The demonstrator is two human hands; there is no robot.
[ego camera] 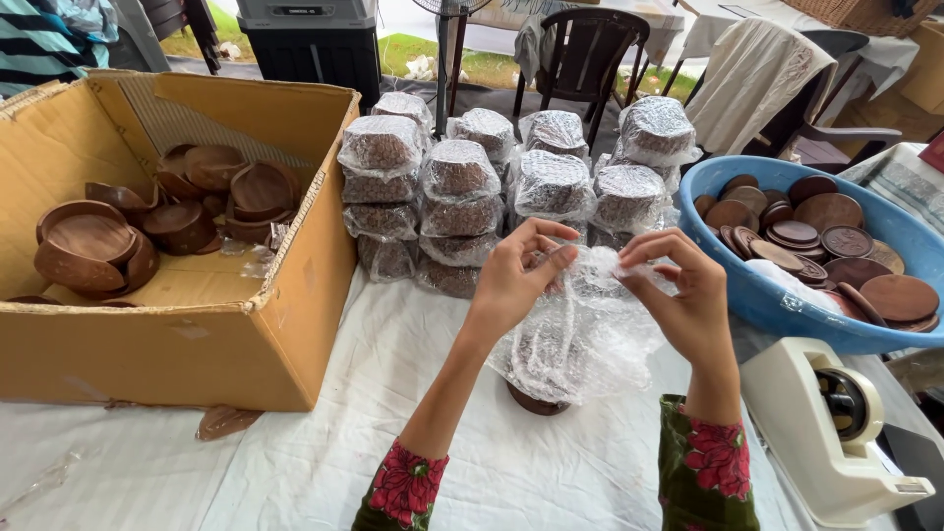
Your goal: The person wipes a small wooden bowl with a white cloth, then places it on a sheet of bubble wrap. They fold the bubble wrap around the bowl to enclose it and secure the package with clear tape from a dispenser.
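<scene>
both hands (516,280) (688,295) pinch clear bubble wrap (580,339) around a wooden bowl (536,401).

I held a crumpled sheet of clear bubble wrap (580,329) bunched up. It draped over a dark wooden bowl (536,401) resting on the white cloth.

Dark brown wooden bowls (93,241) in tan cardboard box (197,334); blue basin (757,295) of brown lids (831,211); white-clothed worktop (324,433); sleeves (703,472) green with red flowers.

Single head-worn view, angled down and forward, close over both hands (no second view), table (295,462) below
</scene>
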